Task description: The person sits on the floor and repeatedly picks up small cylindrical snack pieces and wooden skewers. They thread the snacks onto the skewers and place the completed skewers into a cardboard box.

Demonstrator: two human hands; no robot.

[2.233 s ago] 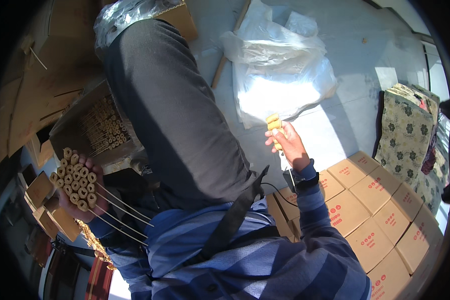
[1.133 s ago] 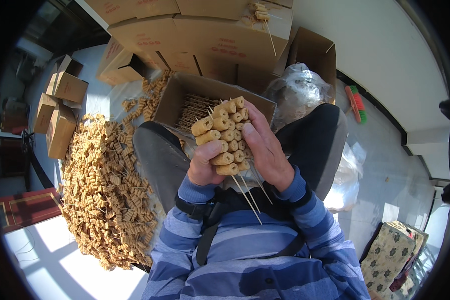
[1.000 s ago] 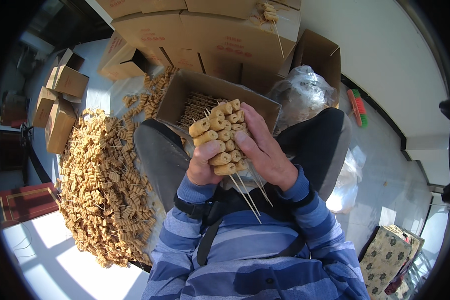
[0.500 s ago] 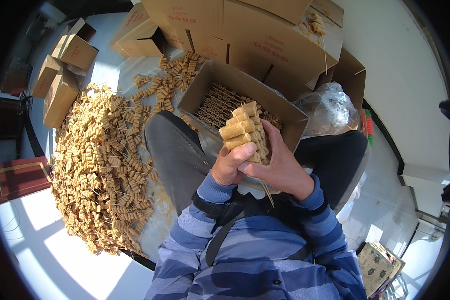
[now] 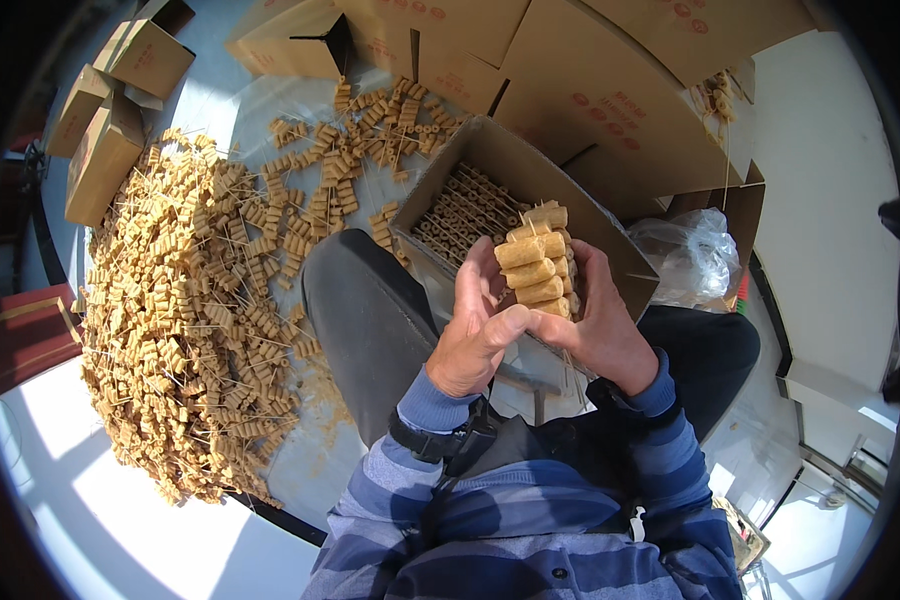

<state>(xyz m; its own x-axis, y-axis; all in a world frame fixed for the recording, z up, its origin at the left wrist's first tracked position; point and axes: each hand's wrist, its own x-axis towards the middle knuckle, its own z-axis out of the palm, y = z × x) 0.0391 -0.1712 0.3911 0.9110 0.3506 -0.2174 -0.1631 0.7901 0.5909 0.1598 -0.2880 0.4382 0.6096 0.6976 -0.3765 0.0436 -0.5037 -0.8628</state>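
Now both hands, left hand [image 5: 480, 335] and right hand [image 5: 595, 330], had carried the bundle of tan rolls [image 5: 537, 275] closer to the open carton [image 5: 530, 215]. They stayed clasped around it

Two hands [image 5: 485, 335] [image 5: 595, 325], one open box [image 5: 515, 215], one plastic bag [image 5: 695, 255]

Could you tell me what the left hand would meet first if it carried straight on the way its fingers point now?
Probably the open cardboard box just beyond it. The left hand points up and away, gripping the bundle of tan rolls; depth is hard to judge.
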